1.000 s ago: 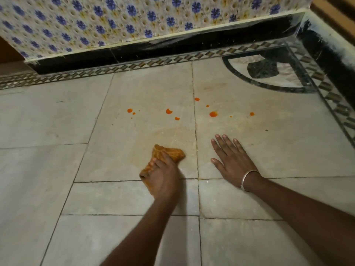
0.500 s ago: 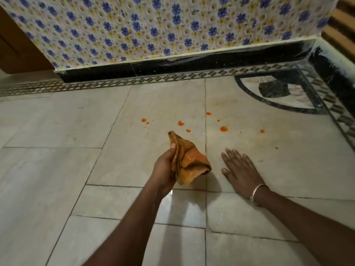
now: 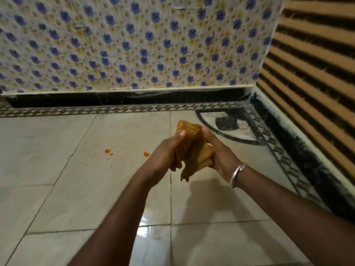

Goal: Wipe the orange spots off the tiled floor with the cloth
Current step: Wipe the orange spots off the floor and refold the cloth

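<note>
I'm looking down at the pale, glossy stone-tiled floor [image 3: 57, 169], which fills the lower half of my view, with thin dark joints running across it. Behind it stands the white wall tiled with small blue flowers [image 3: 134, 45], a little blurred. On the right is a wall of brown and black horizontal stripes [image 3: 317, 64]. A black skirting band [image 3: 115, 99] runs along the foot of the flowered wall. In front of it lies a narrow geometric border strip [image 3: 96, 110], and a dark-rimmed quarter-circle inlay [image 3: 230, 123] sits in the corner.

Both forearms reach in from the bottom edge and meet over the middle. The left hand [image 3: 165, 156] has its fingers curled round the crumpled orange-brown cloth [image 3: 194, 144], with the thumb pressed flat against the upper fold. The right hand [image 3: 221, 154] clasps the same cloth from the other side, fingers wrapped under the bunched layers. So both hands grip the cloth. It is up off the tiles between my palms, one corner hangs down, and a shadow lies on the floor below it. A thin silver bangle [image 3: 237, 174] circles the right wrist.

The orange spots are unwiped on the floor. One bright orange blob [image 3: 146, 154] sits just left of the left hand. A smaller pair of orange dots [image 3: 107, 151] lies farther left on the same tile, well apart from the cloth.
</note>
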A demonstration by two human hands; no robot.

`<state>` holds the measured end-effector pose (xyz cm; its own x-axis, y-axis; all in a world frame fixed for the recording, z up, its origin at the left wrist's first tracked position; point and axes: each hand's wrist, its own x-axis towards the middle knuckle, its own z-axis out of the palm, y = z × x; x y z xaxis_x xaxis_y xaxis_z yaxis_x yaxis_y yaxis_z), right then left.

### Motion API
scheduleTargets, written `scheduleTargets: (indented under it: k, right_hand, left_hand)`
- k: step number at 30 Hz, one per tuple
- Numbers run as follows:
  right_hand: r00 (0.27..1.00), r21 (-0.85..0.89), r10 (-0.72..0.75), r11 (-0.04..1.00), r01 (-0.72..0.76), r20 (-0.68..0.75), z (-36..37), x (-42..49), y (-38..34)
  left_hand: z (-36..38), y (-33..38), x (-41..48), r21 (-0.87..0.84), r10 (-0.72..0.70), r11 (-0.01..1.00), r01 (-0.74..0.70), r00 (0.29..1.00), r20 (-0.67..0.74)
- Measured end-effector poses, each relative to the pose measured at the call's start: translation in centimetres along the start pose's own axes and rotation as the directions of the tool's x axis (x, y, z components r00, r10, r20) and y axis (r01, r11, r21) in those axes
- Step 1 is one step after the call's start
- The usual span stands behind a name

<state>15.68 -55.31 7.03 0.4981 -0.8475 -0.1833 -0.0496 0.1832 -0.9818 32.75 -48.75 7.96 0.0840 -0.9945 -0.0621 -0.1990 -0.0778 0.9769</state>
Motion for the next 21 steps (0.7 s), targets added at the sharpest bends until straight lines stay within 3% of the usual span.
scheduleTargets:
  k: [4,8,10,12,14,17,19,21]
  right_hand:
    - [0.999,-0.189,0.042,0.981,-0.044,-0.013,-3.4,-0.6,-3.4]
    - [0.986,-0.263,0.082,0.964,-0.042,0.144,-3.9,-1.5,-7.1]
    - [0.974,-0.208,0.108,0.976,-0.065,0.202,-2.9,-1.9,-8.2]
    - [0.977,-0.089,0.095,0.993,-0.079,0.189,-1.9,-1.9,-7.8]
    - [0.991,0.043,0.077,0.996,-0.082,0.107,-1.0,-1.9,-7.2]
    - [0.993,0.181,0.116,0.976,-0.117,0.019,-1.1,-1.9,-6.0]
    - [0.988,0.219,0.156,0.964,-0.151,-0.006,-1.8,-2.1,-5.3]
    - [0.981,0.220,0.183,0.961,-0.166,-0.059,-2.3,-2.0,-4.8]
  left_hand:
    - [-2.4,6.6,2.4,0.103,0.029,0.994,-0.043,0.991,0.131]
    - [-5.3,11.7,5.2,0.172,-0.033,0.985,-0.013,0.965,0.260]
    - [-6.3,12.1,6.4,0.043,-0.077,0.997,0.067,0.949,0.305]
    - [-6.8,9.6,6.5,-0.243,-0.109,0.952,0.189,0.946,0.306]
    - [-6.0,4.7,5.5,-0.483,-0.175,0.813,0.326,0.927,0.331]
    - [-3.1,-1.4,3.2,-0.641,-0.200,0.595,0.486,0.861,0.468]
    - [-1.4,-2.9,2.5,-0.743,-0.145,0.507,0.437,0.893,0.427]
    - [-0.6,-3.2,2.6,-0.722,-0.181,0.602,0.341,0.939,0.292]
